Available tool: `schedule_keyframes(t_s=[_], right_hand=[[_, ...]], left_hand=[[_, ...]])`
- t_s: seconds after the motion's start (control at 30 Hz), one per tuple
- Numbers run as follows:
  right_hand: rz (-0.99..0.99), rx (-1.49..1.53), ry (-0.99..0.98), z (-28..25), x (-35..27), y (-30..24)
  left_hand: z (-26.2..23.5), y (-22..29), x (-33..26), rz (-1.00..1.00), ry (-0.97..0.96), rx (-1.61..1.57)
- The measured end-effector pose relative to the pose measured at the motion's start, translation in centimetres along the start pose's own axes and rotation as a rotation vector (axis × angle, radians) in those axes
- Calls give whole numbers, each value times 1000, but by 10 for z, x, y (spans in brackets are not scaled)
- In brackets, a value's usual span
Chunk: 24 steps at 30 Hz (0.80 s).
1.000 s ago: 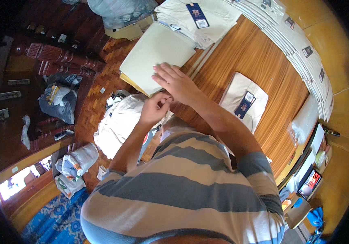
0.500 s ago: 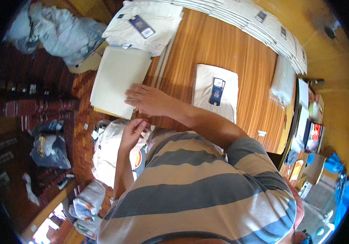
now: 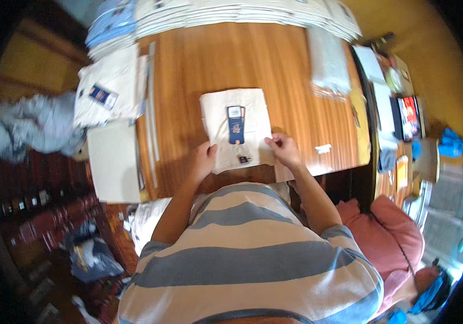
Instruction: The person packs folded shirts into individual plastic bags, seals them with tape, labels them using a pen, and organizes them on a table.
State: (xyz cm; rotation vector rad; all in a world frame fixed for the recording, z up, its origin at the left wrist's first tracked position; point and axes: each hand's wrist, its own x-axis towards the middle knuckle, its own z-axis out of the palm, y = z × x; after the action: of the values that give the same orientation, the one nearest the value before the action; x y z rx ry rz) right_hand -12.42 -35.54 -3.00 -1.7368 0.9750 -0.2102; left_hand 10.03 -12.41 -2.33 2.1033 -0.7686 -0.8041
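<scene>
Both hands grip a folded cream garment [image 3: 235,129] lying flat on the tabletop [image 3: 188,81]: the left hand [image 3: 203,160] presses its near-left corner, and the right hand [image 3: 283,150] pinches its near-right edge. A dark tag [image 3: 236,124] sits between them.

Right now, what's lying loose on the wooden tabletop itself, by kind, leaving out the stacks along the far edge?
Folded cream garment with dark hang tag, both hands on it: 1
Clear plastic bag: 1
Long pale strip near the left edge: 1
Small white slip: 1
Total: 4
</scene>
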Motion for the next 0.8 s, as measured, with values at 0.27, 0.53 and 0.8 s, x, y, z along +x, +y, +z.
schedule_keyframes(t_s=[0.27, 0.53, 0.8], right_hand=[[23, -62, 56, -63, -23, 11], [-44, -126, -182, -84, 0, 6], [-171, -189, -467, -102, 27, 4]], left_hand=[[53, 24, -2, -64, -129, -21], [45, 40, -52, -174, 60, -4], [88, 42, -72, -183, 193, 55]])
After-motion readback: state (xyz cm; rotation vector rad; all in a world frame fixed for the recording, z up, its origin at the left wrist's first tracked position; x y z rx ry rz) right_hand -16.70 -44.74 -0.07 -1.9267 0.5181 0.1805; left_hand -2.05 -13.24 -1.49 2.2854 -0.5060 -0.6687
